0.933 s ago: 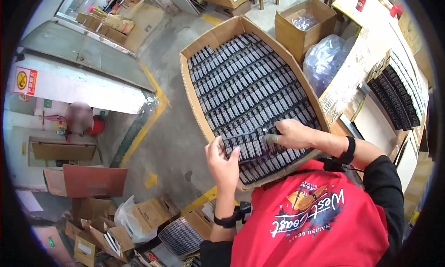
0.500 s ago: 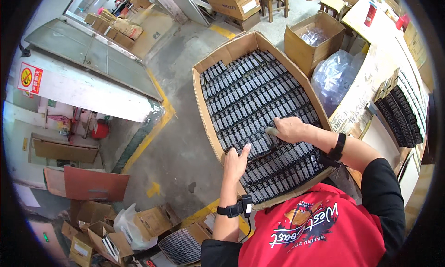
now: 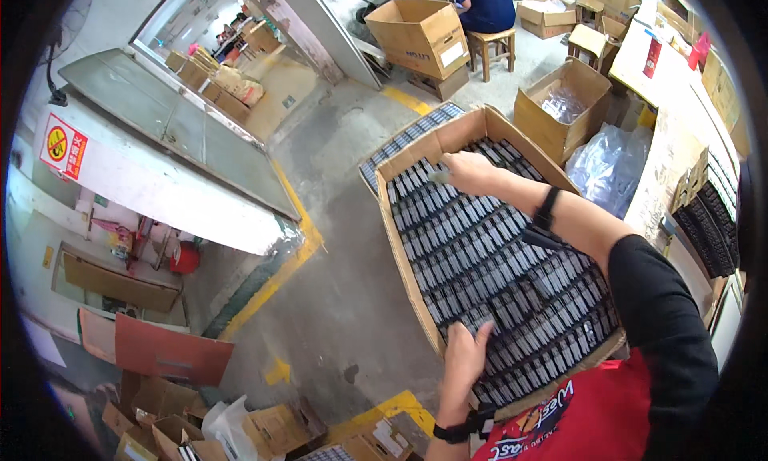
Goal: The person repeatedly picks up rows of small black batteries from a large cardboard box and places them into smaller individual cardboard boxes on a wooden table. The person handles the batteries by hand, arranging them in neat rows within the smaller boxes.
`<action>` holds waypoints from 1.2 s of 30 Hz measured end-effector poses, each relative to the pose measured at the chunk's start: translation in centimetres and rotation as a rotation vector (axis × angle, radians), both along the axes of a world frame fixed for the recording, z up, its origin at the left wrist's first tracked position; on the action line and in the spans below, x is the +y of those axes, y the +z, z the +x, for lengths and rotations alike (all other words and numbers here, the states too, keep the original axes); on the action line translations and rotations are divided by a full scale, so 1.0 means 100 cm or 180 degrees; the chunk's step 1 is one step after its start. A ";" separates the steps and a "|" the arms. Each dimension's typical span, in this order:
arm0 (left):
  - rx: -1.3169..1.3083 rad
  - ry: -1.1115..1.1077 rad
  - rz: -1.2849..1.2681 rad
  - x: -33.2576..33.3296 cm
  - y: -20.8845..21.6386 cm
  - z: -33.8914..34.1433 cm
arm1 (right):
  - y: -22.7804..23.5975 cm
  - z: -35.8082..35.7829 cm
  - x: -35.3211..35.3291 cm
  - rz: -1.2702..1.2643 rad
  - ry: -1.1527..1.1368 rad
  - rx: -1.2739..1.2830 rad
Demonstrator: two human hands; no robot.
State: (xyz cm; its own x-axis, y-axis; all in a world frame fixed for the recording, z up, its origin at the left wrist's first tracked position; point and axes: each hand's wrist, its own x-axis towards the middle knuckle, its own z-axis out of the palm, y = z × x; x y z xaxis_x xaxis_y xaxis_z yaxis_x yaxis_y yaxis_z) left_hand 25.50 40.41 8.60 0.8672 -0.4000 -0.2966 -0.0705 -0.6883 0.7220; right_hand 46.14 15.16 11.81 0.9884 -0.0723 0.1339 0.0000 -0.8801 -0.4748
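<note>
A cardboard box (image 3: 410, 277) stands in front of me, filled with tight rows of small black-and-grey rectangular pieces (image 3: 472, 245). My right hand (image 3: 470, 173) reaches over the far left part of the rows, its fingers curled together. A greyish covering shows on its thumb tip; anything between the fingers is too small to make out. My left hand (image 3: 466, 353) lies at the box's near left edge. Its thumb stands apart from the forefinger over the pieces, with the other fingers mostly hidden. Black bands circle both wrists.
Behind the box, more such pieces (image 3: 420, 125) are laid out in rows. To the right are an open carton (image 3: 552, 109), a clear plastic bag (image 3: 610, 161) and a worktable (image 3: 680, 101) with stacked black pieces (image 3: 708, 229). A seated person (image 3: 488, 5) is at the back.
My right hand has gone from the middle of the rows to their far left part. The view has shifted, and the box appears lower and further right. Pieces behind it now show.
</note>
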 end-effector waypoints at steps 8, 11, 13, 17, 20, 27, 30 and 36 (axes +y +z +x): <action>0.0333 0.0188 0.0298 -0.002 0.014 -0.005 | -0.075 0.112 0.003 0.0311 -0.0338 0.0701; 0.0295 0.0227 0.0330 -0.001 0.014 -0.004 | -0.069 0.110 0.006 0.0351 -0.0288 0.0363; 0.0240 0.0205 0.0318 -0.004 0.018 -0.003 | -0.061 0.101 0.010 0.0336 -0.0614 -0.0043; 0.0262 0.0088 0.0097 -0.007 0.015 0.001 | 0.013 0.045 0.004 -0.0221 -0.0670 -0.0802; 0.0136 0.0258 0.0228 -0.003 0.016 0.001 | 0.065 -0.034 -0.005 -0.0378 -0.0380 -0.0439; -0.0023 0.0616 -0.0009 -0.011 0.027 -0.005 | 0.016 -0.234 -0.031 0.0177 -0.0186 0.1014; -0.0169 0.0418 0.0304 -0.016 0.023 -0.003 | -0.019 -0.272 0.037 0.0244 -0.0643 0.0685; -0.0590 0.0696 -0.0574 -0.046 0.040 -0.016 | 0.008 -0.291 0.018 0.1116 -0.1022 0.0364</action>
